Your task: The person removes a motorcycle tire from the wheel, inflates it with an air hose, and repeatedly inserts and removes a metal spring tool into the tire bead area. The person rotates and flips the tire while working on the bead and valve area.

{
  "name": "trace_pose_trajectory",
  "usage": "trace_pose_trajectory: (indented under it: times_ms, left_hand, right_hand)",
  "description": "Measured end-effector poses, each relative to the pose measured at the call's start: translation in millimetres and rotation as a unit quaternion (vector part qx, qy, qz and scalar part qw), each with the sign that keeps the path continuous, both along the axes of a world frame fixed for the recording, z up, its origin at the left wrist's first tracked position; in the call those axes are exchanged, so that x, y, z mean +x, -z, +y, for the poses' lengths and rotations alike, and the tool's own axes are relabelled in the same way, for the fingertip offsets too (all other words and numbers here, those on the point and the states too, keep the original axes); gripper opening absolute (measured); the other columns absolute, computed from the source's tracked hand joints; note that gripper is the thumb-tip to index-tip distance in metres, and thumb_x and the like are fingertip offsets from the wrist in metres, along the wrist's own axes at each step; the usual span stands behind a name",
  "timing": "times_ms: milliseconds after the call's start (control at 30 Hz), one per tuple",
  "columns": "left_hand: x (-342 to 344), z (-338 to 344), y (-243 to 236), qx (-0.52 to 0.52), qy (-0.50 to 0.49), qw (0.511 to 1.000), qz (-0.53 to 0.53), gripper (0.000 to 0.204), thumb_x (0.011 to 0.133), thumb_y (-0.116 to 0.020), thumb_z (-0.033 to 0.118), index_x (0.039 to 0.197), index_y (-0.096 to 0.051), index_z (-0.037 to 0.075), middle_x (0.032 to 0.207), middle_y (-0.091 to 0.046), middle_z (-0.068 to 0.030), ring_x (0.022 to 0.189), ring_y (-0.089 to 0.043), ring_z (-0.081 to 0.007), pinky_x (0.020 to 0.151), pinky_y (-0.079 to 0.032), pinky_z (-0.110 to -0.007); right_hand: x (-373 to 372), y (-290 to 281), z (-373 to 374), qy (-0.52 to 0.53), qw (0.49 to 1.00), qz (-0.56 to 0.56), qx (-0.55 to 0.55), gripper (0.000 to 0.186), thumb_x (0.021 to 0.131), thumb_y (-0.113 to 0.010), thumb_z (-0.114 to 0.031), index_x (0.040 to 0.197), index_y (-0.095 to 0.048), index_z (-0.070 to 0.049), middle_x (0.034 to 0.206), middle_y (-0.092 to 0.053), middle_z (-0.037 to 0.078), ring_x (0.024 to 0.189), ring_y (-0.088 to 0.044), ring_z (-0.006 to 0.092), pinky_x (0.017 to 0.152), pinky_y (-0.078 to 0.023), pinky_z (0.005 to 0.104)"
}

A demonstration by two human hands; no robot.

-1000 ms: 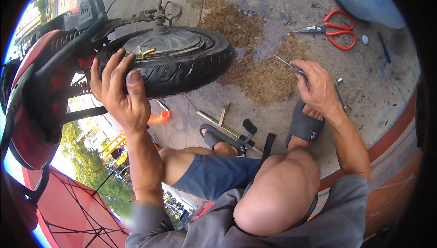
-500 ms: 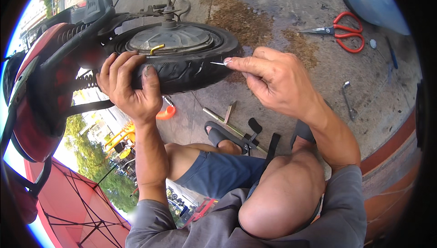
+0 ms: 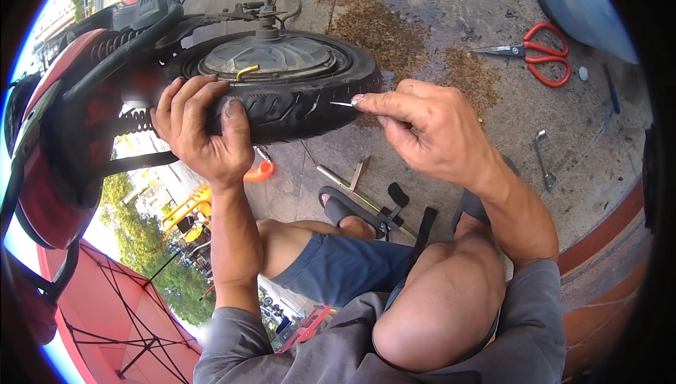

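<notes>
My left hand (image 3: pixel 201 130) is wrapped over the top of the black tyre (image 3: pixel 289 106), fingers curled onto the rim side and thumb pressed down on the tread, gripping it firmly. The tyre belongs to a scooter wheel lying in front of my knees, with a grey hub (image 3: pixel 271 56) in its middle and the red scooter body (image 3: pixel 63 137) off to my left. My right hand (image 3: pixel 429 134) is closed in a pinch around a thin metal pin (image 3: pixel 341 103), thumb and forefinger tight on its shaft, and the pin's tip touches the tread just beside my left thumb. On the concrete floor (image 3: pixel 451 25) behind my right hand lie red-handled scissors (image 3: pixel 539 53), well apart from the wheel. A small wrench (image 3: pixel 542 158) lies to my right, and an orange coiled cord (image 3: pixel 259 171) sits under the tyre.
</notes>
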State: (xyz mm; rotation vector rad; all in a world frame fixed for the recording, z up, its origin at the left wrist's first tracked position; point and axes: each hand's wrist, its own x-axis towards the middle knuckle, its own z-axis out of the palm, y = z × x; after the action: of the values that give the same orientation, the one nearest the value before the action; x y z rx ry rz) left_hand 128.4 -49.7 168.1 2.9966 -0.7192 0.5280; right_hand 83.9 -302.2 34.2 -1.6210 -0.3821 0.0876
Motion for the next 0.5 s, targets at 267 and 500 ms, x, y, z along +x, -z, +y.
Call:
trace_pose_trajectory:
  times_ms: [267,500]
  left_hand:
    - [1.8,-3.2,0.7,-0.005,0.001,1.000,0.000,0.021,0.073,-0.067,0.020,0.089,-0.071,0.007,0.098,-0.071,-0.0068,0.106,-0.058,-0.0295,0.104,-0.036,-0.041]
    - [2.2,-4.5,0.6,-0.002,0.001,1.000,0.001,0.021,0.073,-0.067,0.020,0.088,-0.071,0.007,0.098,-0.071,-0.0068,0.106,-0.058,-0.0294,0.104,-0.036,-0.040]
  right_hand:
    - [0.4,0.7,-0.5,0.001,1.000,0.001,0.003,0.034,0.080,-0.067,0.003,0.110,-0.075,-0.009,0.073,-0.062,0.009,0.064,-0.062,0.0256,0.058,-0.050,0.0366]
    - [0.9,-1.2,-2.4,-0.011,1.000,0.009,-0.006,0.034,0.080,-0.066,0.003,0.110,-0.075,-0.009,0.073,-0.063,0.010,0.065,-0.062,0.0260,0.059,-0.050,0.0370]
